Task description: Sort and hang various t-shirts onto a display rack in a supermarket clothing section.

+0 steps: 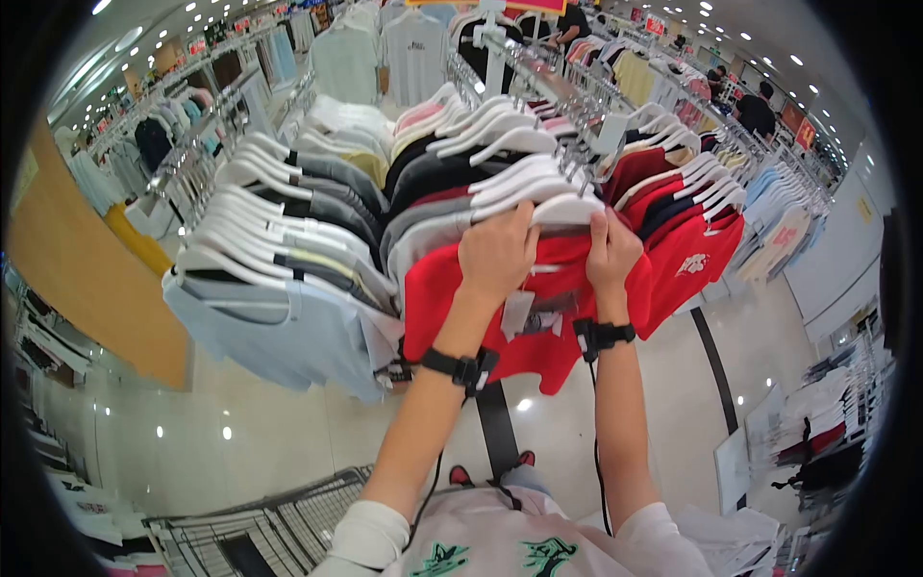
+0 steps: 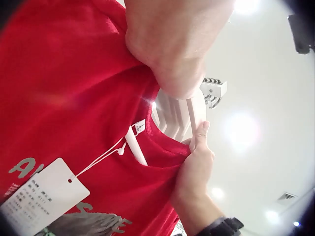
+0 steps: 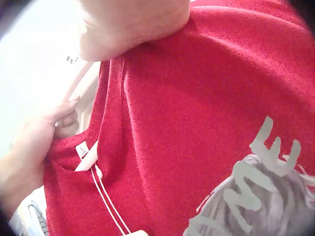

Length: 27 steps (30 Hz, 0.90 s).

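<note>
A red T-shirt (image 1: 452, 293) hangs on a white hanger (image 1: 567, 210) at the near end of the rack. My left hand (image 1: 498, 252) grips its left shoulder and the hanger there. On the other shoulder, my right hand (image 1: 612, 252) holds the hanger with the thumb up along it. A white price tag (image 2: 47, 196) dangles by a string from the neckline, beside a small size label (image 2: 140, 126). Grey lettering (image 3: 246, 189) and a picture show on the shirt's front in the wrist views. Part of each hand's grip is hidden by the cloth.
White hangers with grey and black tops (image 1: 332, 188) crowd the rack behind. A light blue top (image 1: 279, 327) hangs to the left, another red shirt (image 1: 692, 264) to the right. A metal cart (image 1: 279, 524) stands by my legs. People and more racks fill the background.
</note>
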Each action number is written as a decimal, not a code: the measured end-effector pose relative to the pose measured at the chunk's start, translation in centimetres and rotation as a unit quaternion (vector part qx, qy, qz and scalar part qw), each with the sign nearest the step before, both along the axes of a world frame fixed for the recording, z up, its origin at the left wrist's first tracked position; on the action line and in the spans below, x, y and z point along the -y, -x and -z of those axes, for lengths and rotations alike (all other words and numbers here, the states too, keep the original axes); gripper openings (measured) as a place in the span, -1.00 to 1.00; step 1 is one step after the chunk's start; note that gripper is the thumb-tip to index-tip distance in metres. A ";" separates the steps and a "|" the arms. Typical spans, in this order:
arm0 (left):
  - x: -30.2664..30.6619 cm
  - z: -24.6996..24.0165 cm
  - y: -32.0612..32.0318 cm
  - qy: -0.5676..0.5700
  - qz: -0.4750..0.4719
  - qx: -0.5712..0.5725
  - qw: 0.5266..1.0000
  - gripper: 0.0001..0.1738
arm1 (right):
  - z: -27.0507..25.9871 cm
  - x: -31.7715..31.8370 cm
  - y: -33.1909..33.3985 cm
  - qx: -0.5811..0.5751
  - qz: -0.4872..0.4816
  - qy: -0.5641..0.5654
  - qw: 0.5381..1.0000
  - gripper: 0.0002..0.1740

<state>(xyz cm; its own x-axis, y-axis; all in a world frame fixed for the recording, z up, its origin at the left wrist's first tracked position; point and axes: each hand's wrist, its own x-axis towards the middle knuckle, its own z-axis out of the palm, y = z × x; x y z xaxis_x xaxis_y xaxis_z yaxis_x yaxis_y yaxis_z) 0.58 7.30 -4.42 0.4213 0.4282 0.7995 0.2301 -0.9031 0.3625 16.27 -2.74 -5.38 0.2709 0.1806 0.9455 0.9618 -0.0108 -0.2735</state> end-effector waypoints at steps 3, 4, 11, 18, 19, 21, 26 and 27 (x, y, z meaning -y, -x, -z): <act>-0.1 0.0 0.2 0.008 0.030 0.019 0.999 -0.81 | 0.2 0.3 -1.0 -0.025 -0.023 0.057 0.998 -0.57; -0.3 0.1 0.7 0.010 0.019 0.017 1.000 -0.81 | 0.2 0.2 -1.2 -0.024 -0.036 0.055 0.998 -0.55; 1.5 -0.5 9.4 -0.028 0.102 -0.053 0.993 -0.54 | 0.8 -0.1 -1.6 -0.021 -0.057 0.045 0.997 -0.50; 4.2 16.6 27.9 0.194 -0.103 -0.068 0.973 -0.63 | 0.9 -0.9 0.2 -0.024 -0.040 0.000 0.999 -0.51; 5.0 19.1 31.3 0.249 -0.117 -0.111 0.955 -0.64 | 1.3 -0.9 -0.3 -0.030 -0.031 0.022 0.999 -0.53; 7.4 24.2 37.7 0.312 -0.146 -0.153 0.926 -0.64 | 1.4 -0.9 -0.1 -0.047 -0.040 0.017 0.998 -0.57; 14.6 32.5 44.9 0.362 -0.413 -0.204 0.810 -0.35 | 2.3 -1.1 -0.4 -0.084 -0.079 0.015 0.993 -0.56; 15.5 33.8 45.3 0.418 -0.436 -0.201 0.771 -0.16 | 2.3 -1.1 -0.1 -0.097 -0.088 0.010 0.991 -0.56</act>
